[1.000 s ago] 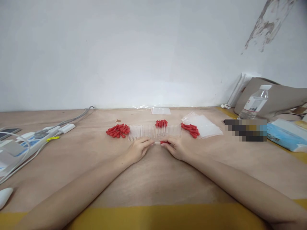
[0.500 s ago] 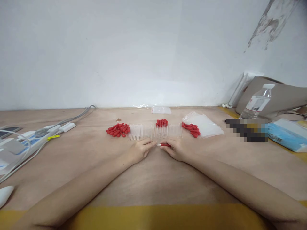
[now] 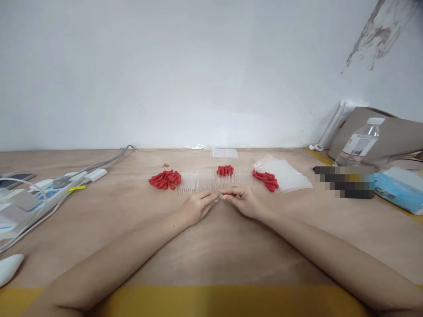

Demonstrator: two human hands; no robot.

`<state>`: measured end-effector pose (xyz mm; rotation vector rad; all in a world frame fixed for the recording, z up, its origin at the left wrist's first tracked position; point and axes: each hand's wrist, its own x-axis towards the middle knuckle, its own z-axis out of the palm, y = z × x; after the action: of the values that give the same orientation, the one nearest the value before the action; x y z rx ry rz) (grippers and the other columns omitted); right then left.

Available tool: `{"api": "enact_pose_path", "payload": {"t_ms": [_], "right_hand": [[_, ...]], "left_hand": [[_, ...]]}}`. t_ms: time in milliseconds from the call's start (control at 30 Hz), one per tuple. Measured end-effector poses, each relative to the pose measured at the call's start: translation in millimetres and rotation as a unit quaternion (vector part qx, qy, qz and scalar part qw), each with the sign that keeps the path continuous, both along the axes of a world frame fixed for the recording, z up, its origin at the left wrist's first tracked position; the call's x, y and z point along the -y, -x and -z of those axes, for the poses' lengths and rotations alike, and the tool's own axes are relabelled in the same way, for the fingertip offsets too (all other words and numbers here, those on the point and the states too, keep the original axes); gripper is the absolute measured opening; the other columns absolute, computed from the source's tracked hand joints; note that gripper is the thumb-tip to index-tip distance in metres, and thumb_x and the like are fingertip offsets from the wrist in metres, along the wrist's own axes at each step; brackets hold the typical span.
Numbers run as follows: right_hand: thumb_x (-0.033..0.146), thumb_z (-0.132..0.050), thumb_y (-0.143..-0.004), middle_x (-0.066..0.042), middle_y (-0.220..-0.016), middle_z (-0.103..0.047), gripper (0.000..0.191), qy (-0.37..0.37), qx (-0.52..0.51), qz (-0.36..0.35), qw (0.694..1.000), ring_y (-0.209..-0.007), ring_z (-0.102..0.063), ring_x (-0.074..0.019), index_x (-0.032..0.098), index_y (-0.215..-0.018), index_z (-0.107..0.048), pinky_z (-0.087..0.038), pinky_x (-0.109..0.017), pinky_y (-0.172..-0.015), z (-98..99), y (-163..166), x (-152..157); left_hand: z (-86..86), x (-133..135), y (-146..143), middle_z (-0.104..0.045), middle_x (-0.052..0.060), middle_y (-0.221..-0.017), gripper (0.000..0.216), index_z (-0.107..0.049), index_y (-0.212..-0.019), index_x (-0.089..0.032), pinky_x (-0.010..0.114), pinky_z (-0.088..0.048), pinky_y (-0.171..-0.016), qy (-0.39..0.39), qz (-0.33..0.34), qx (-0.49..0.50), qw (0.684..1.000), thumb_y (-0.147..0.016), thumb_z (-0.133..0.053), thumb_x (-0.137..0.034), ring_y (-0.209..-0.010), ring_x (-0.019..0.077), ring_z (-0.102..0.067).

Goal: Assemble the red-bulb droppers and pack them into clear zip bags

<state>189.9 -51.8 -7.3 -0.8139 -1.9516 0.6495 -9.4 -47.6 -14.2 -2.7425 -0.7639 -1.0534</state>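
Note:
My left hand [image 3: 195, 208] and my right hand [image 3: 242, 200] meet at the middle of the table, fingertips pinched together. Between them is a thin clear tube, pinched by the left fingers, with a red rubber cap [image 3: 231, 194] on its right end under my right fingers. Just behind my hands lies a row of clear tubes [image 3: 198, 182]. Several capped ones [image 3: 225, 170] lie in the middle of that row. A pile of loose red caps [image 3: 165, 179] sits to the left, and a smaller pile of red caps [image 3: 266, 180] to the right.
Clear plastic bags [image 3: 287, 175] lie right of the caps, another small bag [image 3: 224, 152] by the wall. A power strip with cables [image 3: 49, 189] is at the left, a white object [image 3: 8, 268] at the near left. A water bottle [image 3: 361, 141], cardboard and a blue packet [image 3: 399, 189] stand at the right.
My hands have drawn closer together, and the red cap now shows less between my right fingers. The view has shifted slightly.

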Motion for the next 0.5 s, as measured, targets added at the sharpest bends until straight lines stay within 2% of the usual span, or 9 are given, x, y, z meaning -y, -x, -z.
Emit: {"api": "enact_pose_path", "payload": {"t_ms": [133, 233, 300, 367, 433, 500], "right_hand": [[0.034, -0.06, -0.072, 0.001, -0.071, -0.06, 0.029, 0.099, -0.095, 0.023, 0.99, -0.066, -0.056, -0.0119, 0.018, -0.096, -0.055, -0.045, -0.026, -0.063, -19.4, -3, -12], [0.038, -0.058, -0.072, -0.001, -0.074, -0.06, 0.025, 0.128, -0.128, 0.057, 0.982, -0.066, -0.055, -0.0102, 0.016, -0.085, -0.056, -0.044, -0.023, -0.063, -41.2, -13, -36], [0.038, -0.051, -0.077, -0.001, -0.072, -0.061, 0.027, 0.129, -0.084, 0.12, 0.981, -0.063, -0.054, -0.0095, 0.015, -0.089, -0.058, -0.043, -0.022, -0.061, -52.8, -18, -58], [0.036, -0.048, -0.079, -0.002, -0.073, -0.062, 0.027, 0.125, 0.014, 0.199, 0.972, -0.063, -0.055, -0.0097, 0.015, -0.092, -0.059, -0.042, -0.021, -0.06, -58.3, -18, -80], [0.034, -0.051, -0.077, -0.004, -0.077, -0.064, 0.026, 0.117, 0.081, 0.262, 0.955, -0.066, -0.056, -0.0109, 0.015, -0.092, -0.059, -0.042, -0.021, -0.061, -57.6, -13, -99], [0.033, -0.054, -0.074, -0.005, -0.079, -0.065, 0.023, 0.111, 0.112, 0.289, 0.944, -0.068, -0.058, -0.0129, 0.015, -0.087, -0.061, -0.042, -0.022, -0.062, -52.4, -3, -112]], "left_hand": [[-8.5, 4, 6, -0.06, 0.007, -0.101, 0.035, -0.045, -0.12, -0.017, 0.03, -0.045, -0.081, 0.02, -0.011, 0.022, 1.0, -0.086, -0.043, -0.024, -0.092, 0.0162, -0.055], [-20.4, -2, 13, -0.059, 0.008, -0.097, 0.028, -0.055, -0.107, -0.016, 0.036, -0.041, -0.084, 0.031, -0.117, 0.036, 0.992, -0.085, -0.041, -0.026, -0.093, 0.0193, -0.051], [-27.4, -13, 14, -0.057, 0.007, -0.089, 0.021, -0.061, -0.091, -0.017, 0.037, -0.039, -0.082, 0.037, -0.215, 0.029, 0.975, -0.082, -0.045, -0.028, -0.089, 0.0209, -0.05], [-32.5, -27, 10, -0.055, 0.007, -0.085, 0.017, -0.062, -0.082, -0.018, 0.037, -0.038, -0.08, 0.052, -0.288, 0.01, 0.956, -0.078, -0.049, -0.028, -0.087, 0.022, -0.049], [-36.0, -39, -1, -0.054, 0.007, -0.086, 0.016, -0.062, -0.08, -0.019, 0.037, -0.037, -0.079, 0.071, -0.327, -0.009, 0.942, -0.075, -0.05, -0.029, -0.089, 0.0228, -0.048], [-39.0, -48, -16, -0.053, 0.007, -0.089, 0.017, -0.063, -0.079, -0.02, 0.037, -0.035, -0.08, 0.095, -0.349, -0.032, 0.932, -0.074, -0.051, -0.031, -0.091, 0.0239, -0.047]]}}
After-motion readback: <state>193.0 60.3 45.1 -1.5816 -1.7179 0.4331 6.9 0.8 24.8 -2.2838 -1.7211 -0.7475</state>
